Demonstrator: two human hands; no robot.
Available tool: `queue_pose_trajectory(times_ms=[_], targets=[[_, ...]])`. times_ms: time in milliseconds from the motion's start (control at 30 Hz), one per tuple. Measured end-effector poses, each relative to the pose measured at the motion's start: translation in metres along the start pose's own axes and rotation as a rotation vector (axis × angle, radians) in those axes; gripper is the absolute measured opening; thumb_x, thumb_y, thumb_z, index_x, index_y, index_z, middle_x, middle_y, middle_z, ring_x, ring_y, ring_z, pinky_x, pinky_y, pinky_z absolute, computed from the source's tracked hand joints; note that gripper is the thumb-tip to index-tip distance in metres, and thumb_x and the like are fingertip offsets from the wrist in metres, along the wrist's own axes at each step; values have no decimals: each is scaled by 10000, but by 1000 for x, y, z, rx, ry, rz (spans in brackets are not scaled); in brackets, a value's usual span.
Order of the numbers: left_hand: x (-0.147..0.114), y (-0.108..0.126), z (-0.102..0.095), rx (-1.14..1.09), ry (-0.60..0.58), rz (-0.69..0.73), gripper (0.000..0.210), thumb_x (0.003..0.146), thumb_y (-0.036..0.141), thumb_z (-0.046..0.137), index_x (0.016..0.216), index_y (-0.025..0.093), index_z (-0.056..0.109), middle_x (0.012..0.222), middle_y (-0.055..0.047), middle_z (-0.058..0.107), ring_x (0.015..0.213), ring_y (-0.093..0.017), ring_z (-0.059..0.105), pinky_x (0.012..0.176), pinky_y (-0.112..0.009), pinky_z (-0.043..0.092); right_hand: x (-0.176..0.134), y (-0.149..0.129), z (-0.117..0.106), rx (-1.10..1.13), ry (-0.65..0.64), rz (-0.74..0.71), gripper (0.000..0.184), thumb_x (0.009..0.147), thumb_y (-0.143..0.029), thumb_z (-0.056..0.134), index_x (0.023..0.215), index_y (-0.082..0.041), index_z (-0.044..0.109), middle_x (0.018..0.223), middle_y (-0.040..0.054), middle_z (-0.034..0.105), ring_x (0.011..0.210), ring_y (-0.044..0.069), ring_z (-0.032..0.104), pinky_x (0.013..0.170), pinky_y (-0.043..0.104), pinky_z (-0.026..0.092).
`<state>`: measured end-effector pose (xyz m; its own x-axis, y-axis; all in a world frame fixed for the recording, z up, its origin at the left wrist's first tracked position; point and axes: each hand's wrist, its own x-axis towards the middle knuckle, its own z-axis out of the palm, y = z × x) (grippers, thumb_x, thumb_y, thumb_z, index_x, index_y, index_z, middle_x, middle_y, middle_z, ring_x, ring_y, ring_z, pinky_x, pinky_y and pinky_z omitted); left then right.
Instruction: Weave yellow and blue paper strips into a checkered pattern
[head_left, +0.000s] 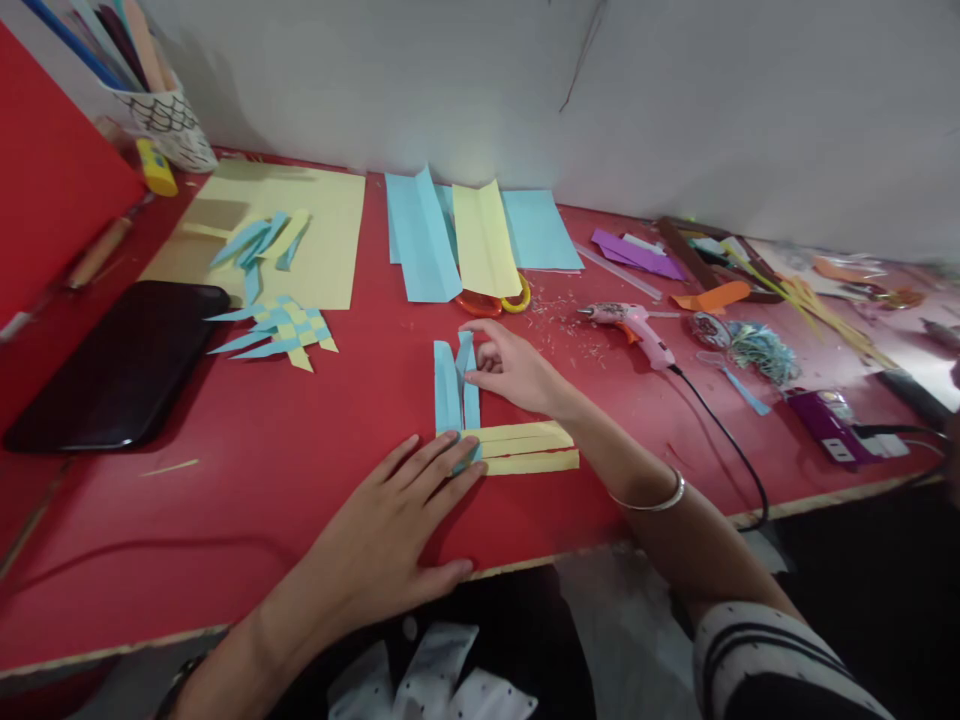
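Observation:
Blue paper strips (448, 385) stand away from me on the red table, crossing yellow paper strips (529, 462) that run to the right. My left hand (424, 500) lies flat with fingers spread, its fingertips pressing the corner where the two colours meet. Above it, my right hand (510, 368) has thumb and forefinger at the right blue strip (466, 350), the other fingers curled in. That strip looks slightly lifted and bent near its top. Left of these lies a woven blue and yellow paper piece (289, 328) with pointed ends.
Folded blue paper (424, 240) and yellow paper (484, 240) cover scissors (517, 295) at the back. A pink glue gun (637, 330) with a cord lies to the right, near a purple extension socket (832, 430). A black tablet-like slab (120, 365) is at left, below a pen cup (169, 125).

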<state>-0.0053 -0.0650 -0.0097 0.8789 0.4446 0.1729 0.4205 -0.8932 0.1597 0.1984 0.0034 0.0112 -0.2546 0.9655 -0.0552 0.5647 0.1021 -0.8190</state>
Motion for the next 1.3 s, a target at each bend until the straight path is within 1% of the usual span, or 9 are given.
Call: queue_pose_trajectory(times_ms=[167,300,367,433,500,600,700,967,1300], targets=[[0,0,1,-12,-9,-9,650,787,538,435,1331,195,340,1399,-46,355,1259,-221,339,1022,-389,278,1,-1,6,-136,46,-46,437,715,-142,555,1118,-160,386,624,-77,426,546,83,451,561,234,387],[-1,0,1,3,33,1,635,791,528,439,1325,197,350,1398,-45,359,1261,-214,334,1023,-378,283,1,-3,-2,-319,144,-122,461,720,-141,556,1149,-152,387,739,-14,493,638,116,480,614,268,407],[-3,1,0,22,78,-19,629,801,519,434,1328,187,344,1393,-52,366,1264,-216,328,1027,-370,277,-3,-8,-12,-393,239,-185,377,743,-164,547,1104,-154,437,839,34,526,732,139,500,673,290,415],[-6,2,-1,47,121,-46,625,822,512,409,1334,162,331,1380,-60,387,1263,-213,329,1035,-359,261,-13,-16,-22,-414,267,-244,241,770,-178,529,1008,-159,497,899,55,545,791,148,510,727,297,416],[-11,2,-2,72,141,-68,616,840,503,380,1328,130,336,1365,-65,410,1255,-203,342,1045,-339,239,-26,-24,-28,-392,155,-280,146,790,-182,515,936,-182,526,887,38,566,783,142,522,727,282,419],[-17,2,-2,88,129,-68,623,841,524,356,1300,103,380,1357,-76,419,1239,-199,369,1052,-321,207,-44,-28,-25,-377,-148,-290,129,824,-217,502,945,-196,540,932,43,579,846,148,528,760,277,416],[-19,1,-1,94,124,-53,650,829,562,342,1276,96,415,1347,-87,428,1222,-209,395,1052,-329,191,-53,-22,-17,-388,-268,-248,180,834,-273,507,987,-182,534,973,66,563,903,168,505,805,304,404],[-16,-1,-1,78,124,-44,668,817,577,348,1269,91,422,1338,-90,441,1210,-203,408,1050,-316,169,-52,-11,-6,-272,-275,-239,163,834,-225,513,970,-141,544,957,71,567,882,135,522,791,248,408],[-19,-2,1,73,97,-52,653,818,581,339,1284,129,412,1370,-57,400,1243,-188,360,1073,-312,116,-50,-12,-3,-323,-273,-290,104,848,-218,493,916,-167,553,918,57,582,866,137,536,774,260,420]])
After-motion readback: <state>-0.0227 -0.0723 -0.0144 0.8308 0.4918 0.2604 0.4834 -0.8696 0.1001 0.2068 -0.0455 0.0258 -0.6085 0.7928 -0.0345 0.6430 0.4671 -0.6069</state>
